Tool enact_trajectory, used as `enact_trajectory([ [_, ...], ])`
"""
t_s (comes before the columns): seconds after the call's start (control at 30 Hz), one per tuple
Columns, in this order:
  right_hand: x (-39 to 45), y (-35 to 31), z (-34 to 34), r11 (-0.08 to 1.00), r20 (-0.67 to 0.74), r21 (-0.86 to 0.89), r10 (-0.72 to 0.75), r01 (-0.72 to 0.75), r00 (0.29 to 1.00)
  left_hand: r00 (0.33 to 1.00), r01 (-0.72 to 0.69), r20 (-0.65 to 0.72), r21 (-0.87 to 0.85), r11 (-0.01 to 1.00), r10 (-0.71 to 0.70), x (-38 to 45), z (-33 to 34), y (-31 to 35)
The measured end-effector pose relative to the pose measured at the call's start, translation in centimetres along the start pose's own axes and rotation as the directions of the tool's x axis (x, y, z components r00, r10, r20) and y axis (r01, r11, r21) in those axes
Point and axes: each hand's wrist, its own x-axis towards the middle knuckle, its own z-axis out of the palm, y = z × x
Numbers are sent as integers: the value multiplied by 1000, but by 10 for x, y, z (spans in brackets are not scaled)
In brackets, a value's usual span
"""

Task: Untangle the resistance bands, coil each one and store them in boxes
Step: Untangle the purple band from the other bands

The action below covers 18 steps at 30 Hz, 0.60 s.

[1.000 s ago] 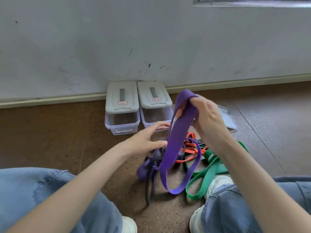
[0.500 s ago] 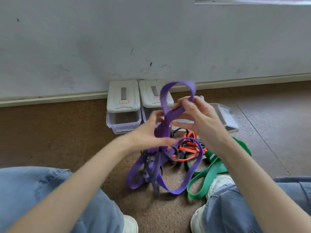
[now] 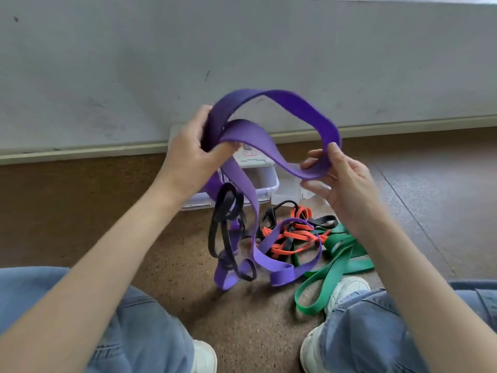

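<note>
Mostly boxes [image 3: 265, 181] behind purple band [image 3: 293, 109].

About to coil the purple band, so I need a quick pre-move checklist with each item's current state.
1. Left hand grips purple band: ok.
2. Right hand pinches the loop's other end: ok.
3. Purple band free of black band: not ok, the black one hangs tangled round it.
4. Purple tail clear of orange band on the floor: not ok.
5. Box open and ready: cannot tell, hands hide it.
</note>
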Motion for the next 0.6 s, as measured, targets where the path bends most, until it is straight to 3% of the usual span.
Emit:
enact_trajectory([
  [0.07,0,16,-1,960,35,-264,107,-95,994,968,92,178,399,912,-175,-14,4,-7],
  [0.1,0,23,-4,857,27,-497,170,-134,985,899,105,286,596,796,-332,-26,9,-14],
  [0.13,-1,29,-7,691,0,-701,249,-178,969,834,93,335,697,711,-438,-36,15,-18],
  [0.17,-2,33,-12,527,-42,-823,313,-210,949,814,82,347,725,684,-466,-40,21,-19],
  [0.2,-4,34,-16,450,-55,-868,330,-208,942,831,59,346,724,688,-435,-40,25,-16],
  [0.27,-8,31,-14,539,119,-841,264,-44,957,892,-39,344,706,707,-295,-32,28,-3],
  [0.33,-14,24,3,684,362,-722,249,101,898,908,-100,367,661,744,-204,-27,30,7],
  [0.4,-18,24,19,704,473,-696,299,143,829,903,-126,389,644,755,-181,-28,34,15],
  [0.47,-21,26,26,637,455,-748,288,186,843,914,-135,371,660,739,-165,-29,34,14],
  [0.53,-21,24,28,532,378,-815,184,231,907,942,-106,300,689,717,-149,-29,30,3],
  [0.6,-21,18,30,567,306,-796,74,212,949,951,10,229,648,762,-207,-36,29,-13],
])
